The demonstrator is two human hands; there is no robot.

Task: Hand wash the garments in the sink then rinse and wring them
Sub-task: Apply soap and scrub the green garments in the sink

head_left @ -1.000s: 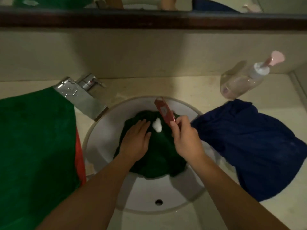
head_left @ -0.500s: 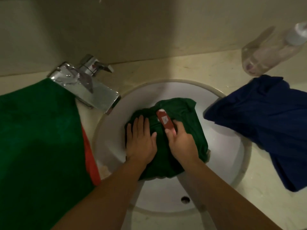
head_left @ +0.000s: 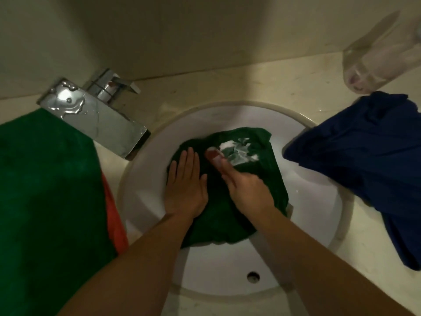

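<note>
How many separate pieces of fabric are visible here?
4: green garment in the sink, blue cloth right of it, large green cloth left, orange cloth peeking from beneath that. Others may be hidden.

I have the sink [head_left: 148, 190] set into the counter [head_left: 227, 87], with a garment [head_left: 262, 179] bunched in the basin. The left hand [head_left: 185, 185] lies on the garment's left part. The right hand [head_left: 248, 190] is just beside it, holding a small object [head_left: 213, 155] against the cloth, and foam [head_left: 237, 151] sits just behind that object. The tap [head_left: 102, 124] stands behind and left of the basin, its spout reaching the rim. A towel [head_left: 45, 190] covers the counter on the left, with another cloth [head_left: 114, 213] showing at its right edge. A second garment [head_left: 364, 156] lies on the right, overlapping the rim, with a bottle [head_left: 376, 62] behind it.
</note>
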